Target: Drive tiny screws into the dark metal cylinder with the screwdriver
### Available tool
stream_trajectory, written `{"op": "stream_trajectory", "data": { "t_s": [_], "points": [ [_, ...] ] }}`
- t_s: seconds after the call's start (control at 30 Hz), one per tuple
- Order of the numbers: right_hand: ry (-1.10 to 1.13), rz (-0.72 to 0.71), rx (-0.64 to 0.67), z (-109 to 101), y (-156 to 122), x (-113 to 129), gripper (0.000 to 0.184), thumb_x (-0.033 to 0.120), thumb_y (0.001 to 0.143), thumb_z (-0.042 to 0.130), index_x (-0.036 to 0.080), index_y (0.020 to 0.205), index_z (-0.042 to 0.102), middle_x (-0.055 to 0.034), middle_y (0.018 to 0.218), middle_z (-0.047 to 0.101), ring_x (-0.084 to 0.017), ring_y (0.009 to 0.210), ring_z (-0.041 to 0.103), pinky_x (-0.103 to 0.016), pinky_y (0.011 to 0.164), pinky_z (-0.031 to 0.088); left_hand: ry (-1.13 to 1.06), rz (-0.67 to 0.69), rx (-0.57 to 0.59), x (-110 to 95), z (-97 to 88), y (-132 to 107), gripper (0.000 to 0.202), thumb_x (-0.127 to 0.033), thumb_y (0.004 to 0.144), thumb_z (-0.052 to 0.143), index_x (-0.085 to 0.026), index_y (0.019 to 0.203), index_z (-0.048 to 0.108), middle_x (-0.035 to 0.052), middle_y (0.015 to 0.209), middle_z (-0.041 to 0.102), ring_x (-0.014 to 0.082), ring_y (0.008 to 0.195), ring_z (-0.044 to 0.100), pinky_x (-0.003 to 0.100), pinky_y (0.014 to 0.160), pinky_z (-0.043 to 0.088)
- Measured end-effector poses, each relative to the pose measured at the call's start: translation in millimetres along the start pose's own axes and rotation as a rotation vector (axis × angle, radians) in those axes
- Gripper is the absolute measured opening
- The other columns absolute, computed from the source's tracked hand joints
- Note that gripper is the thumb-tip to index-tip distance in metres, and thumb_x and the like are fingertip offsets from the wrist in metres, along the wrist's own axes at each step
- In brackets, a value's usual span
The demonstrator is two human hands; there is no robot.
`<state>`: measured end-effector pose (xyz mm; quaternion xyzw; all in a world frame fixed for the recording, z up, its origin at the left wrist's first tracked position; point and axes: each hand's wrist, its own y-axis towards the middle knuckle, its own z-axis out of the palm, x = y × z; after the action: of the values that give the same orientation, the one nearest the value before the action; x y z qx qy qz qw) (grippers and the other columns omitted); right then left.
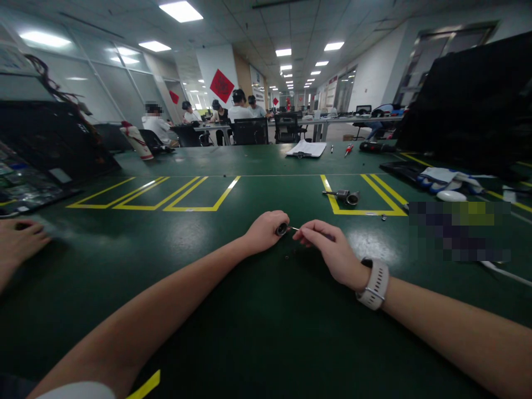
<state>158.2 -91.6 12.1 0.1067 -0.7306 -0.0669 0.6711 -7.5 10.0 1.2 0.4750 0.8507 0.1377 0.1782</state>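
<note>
My left hand (266, 231) is closed around a small dark metal cylinder (282, 229), whose round open end faces me. My right hand (328, 244), with a watch on the wrist, pinches a slim tool (294, 228). Its thin shiny shaft points left to the cylinder's rim; whether it touches is too small to tell, and the fingers hide most of the handle. Just below the hands a tiny ring-like part (286, 257) lies on the green table (266, 327). Farther right, inside yellow tape, rests a metal assembly with a rod and round end (344, 196).
Another person's hand (20, 244) rests at the left edge. A small metal piece (383, 217) lies right of the taped area. Farther off are a clipboard with papers (307, 148), a red pen-like item (348, 149), gloves (449, 180) and a white oval item (451, 196).
</note>
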Motion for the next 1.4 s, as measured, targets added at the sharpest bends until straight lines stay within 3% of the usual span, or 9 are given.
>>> {"op": "stream_trajectory", "data": {
  "t_s": [0.1,0.17,0.4,0.57,0.67,0.83,0.9,1.2,1.4],
  "points": [
    [-0.301,-0.128,0.033,2,-7,4,0.017,0.028,0.083,0.050,0.019,0.075,0.062,-0.0009,0.074,0.059,-0.016,0.071,0.053,-0.031,0.068,0.039,0.074,-0.002,0.041,-3,-0.7,1,0.005,-0.012,0.077,0.047,-0.016,0.076,0.051,0.0019,0.073,0.054,0.0150,0.068,0.051,0.027,0.063,0.037],
    [-0.329,-0.125,0.037,2,-7,6,0.018,0.027,0.083,0.049,0.019,0.074,0.061,-0.0010,0.073,0.059,-0.016,0.070,0.053,-0.031,0.067,0.039,0.099,0.008,0.059,-5,-1.7,1,0.008,-0.011,0.076,0.046,-0.016,0.076,0.052,0.0026,0.074,0.055,0.0158,0.070,0.052,0.028,0.064,0.037],
    [0.242,0.164,0.010,-7,8,2,0.016,0.028,0.076,0.054,0.017,0.067,0.063,-0.0045,0.073,0.065,-0.017,0.070,0.057,-0.035,0.072,0.043,0.099,0.011,0.073,-4,-2.9,-1,0.012,-0.006,0.072,0.047,-0.016,0.075,0.052,0.0022,0.073,0.054,0.0153,0.068,0.050,0.027,0.063,0.037],
    [0.346,0.206,0.005,-7,10,-2,0.014,0.027,0.074,0.056,0.016,0.069,0.062,-0.0047,0.072,0.066,-0.015,0.068,0.056,-0.033,0.070,0.041,0.022,-0.001,0.039,0,-0.5,-1,0.005,-0.013,0.077,0.048,-0.016,0.075,0.051,0.0016,0.073,0.054,0.0143,0.067,0.050,0.026,0.063,0.038],
    [0.238,0.123,-0.001,-5,7,-1,0.015,0.028,0.078,0.053,0.017,0.071,0.062,-0.0040,0.075,0.065,-0.016,0.072,0.056,-0.033,0.071,0.041,0.033,-0.016,0.039,-1,-0.5,0,0.005,-0.015,0.079,0.048,-0.016,0.075,0.051,0.0014,0.072,0.053,0.0140,0.066,0.050,0.026,0.061,0.037],
    [-0.263,-0.103,0.026,0,-2,4,0.018,0.028,0.082,0.050,0.019,0.072,0.062,-0.0015,0.074,0.060,-0.017,0.072,0.053,-0.032,0.069,0.039,0.090,-0.038,0.041,-4,-1.6,0,0.004,-0.013,0.077,0.048,-0.016,0.076,0.051,0.0016,0.071,0.054,0.0149,0.066,0.050,0.027,0.061,0.037],
    [-0.325,-0.122,0.025,1,-3,5,0.019,0.028,0.082,0.050,0.019,0.071,0.061,-0.0014,0.074,0.060,-0.017,0.072,0.053,-0.033,0.068,0.039,0.097,-0.028,0.045,-4,-2.3,0,0.005,-0.014,0.078,0.048,-0.016,0.076,0.052,0.0020,0.072,0.054,0.0154,0.067,0.051,0.027,0.062,0.037],
    [0.292,0.186,0.006,-10,10,1,0.016,0.028,0.075,0.055,0.016,0.069,0.065,-0.0054,0.075,0.066,-0.018,0.075,0.058,-0.037,0.078,0.042,0.006,0.003,0.028,-1,-1.8,-2,0.005,-0.012,0.076,0.049,-0.016,0.075,0.052,0.0016,0.073,0.054,0.0144,0.070,0.051,0.027,0.064,0.038],
    [0.262,0.114,-0.016,-7,7,-1,0.017,0.029,0.078,0.054,0.017,0.072,0.065,-0.0053,0.079,0.067,-0.018,0.079,0.059,-0.037,0.080,0.042,-0.033,-0.017,-0.014,1,0.0,-1,0.007,-0.021,0.081,0.049,-0.016,0.075,0.051,0.0012,0.073,0.054,0.0136,0.068,0.050,0.026,0.063,0.038]
  ]
}}
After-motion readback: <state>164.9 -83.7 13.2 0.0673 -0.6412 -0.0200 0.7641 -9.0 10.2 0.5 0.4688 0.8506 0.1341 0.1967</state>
